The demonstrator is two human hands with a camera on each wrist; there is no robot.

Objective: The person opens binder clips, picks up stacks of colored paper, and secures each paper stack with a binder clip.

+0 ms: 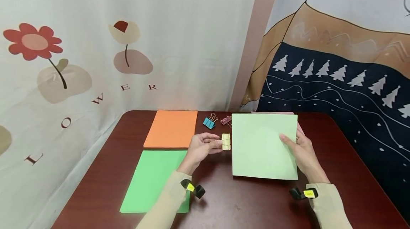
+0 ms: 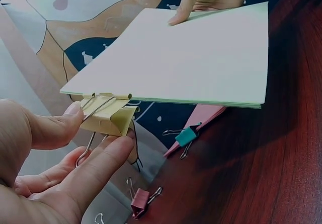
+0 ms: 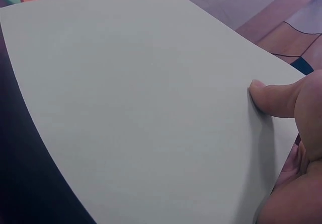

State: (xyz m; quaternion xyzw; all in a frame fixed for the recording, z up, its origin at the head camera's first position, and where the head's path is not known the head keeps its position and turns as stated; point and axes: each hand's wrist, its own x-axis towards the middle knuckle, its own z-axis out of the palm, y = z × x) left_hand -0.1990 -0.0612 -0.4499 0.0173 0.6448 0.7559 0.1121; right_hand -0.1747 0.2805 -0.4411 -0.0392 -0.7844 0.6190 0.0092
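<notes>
Pale green paper stack (image 1: 264,147): squarish, several sheets thick, flat smooth face, edges lined up, green tint clearest along the side seen in the left wrist view. You hold it up over the table (image 1: 243,204), tilted, with your right hand (image 1: 302,154) gripping its right edge, thumb on the face, fingers behind. Your left hand (image 1: 203,147) pinches a yellow binder clip (image 1: 226,141) by its wire handles, just beside the stack's left edge; the head view shows a thin gap between clip and paper. Clip body is plain pale yellow, handles metallic.

Relative to the stack: orange paper (image 1: 171,129) lies left, toward the far edge; bright green paper (image 1: 157,179) left and nearer you, partly under your left forearm. Blue clip (image 1: 209,122) sits beyond its upper left corner, pink clip (image 1: 225,120) closer to that corner. Teal clip (image 2: 186,136) and pink paper (image 2: 206,114) are behind it. For moving room, you have red-brown tabletop on the stack's near side and to its right; the table's far edge runs just behind its top.

Curtain (image 1: 192,43) left of and behind the stack reads L, O, W, E, R. Yellow wrist labels (image 1: 309,193) are too small to read.
</notes>
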